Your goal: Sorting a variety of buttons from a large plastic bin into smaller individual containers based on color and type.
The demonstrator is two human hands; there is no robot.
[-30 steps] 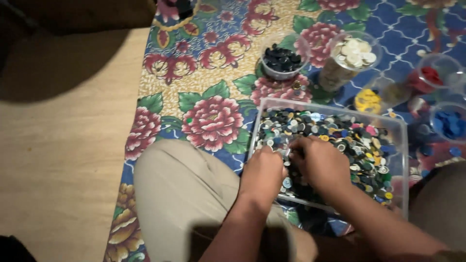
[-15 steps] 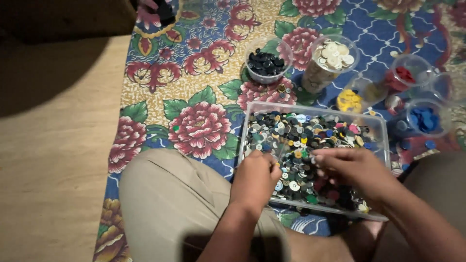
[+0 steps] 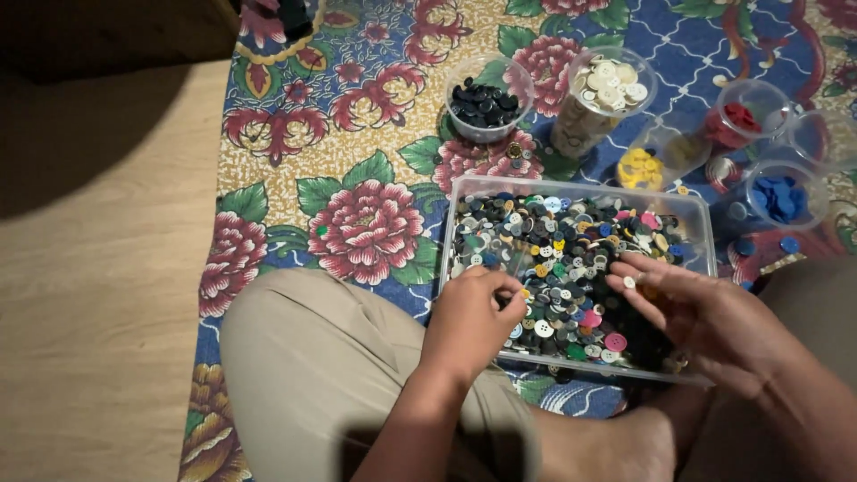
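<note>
At the lower centre of the frame, the left hand (image 3: 469, 317) pinches its fingertips narrowly down among the mixed coloured buttons (image 3: 562, 259) filling the clear rectangular plastic tray (image 3: 571, 187); what it pinches is hidden. The right hand (image 3: 705, 312), fingers loosely spread, hovers over the tray's right half, a small white button (image 3: 629, 282) resting on its fingertips.

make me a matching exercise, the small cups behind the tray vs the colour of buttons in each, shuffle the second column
Cups:
1. cup nearest the mat's left edge
2. tall cup
3. tipped cup
4. cup right of the tray

Button colours:
A. yellow
B. blue
C. black
D. white

Pairs: 1-C, 2-D, 3-A, 4-B
</note>
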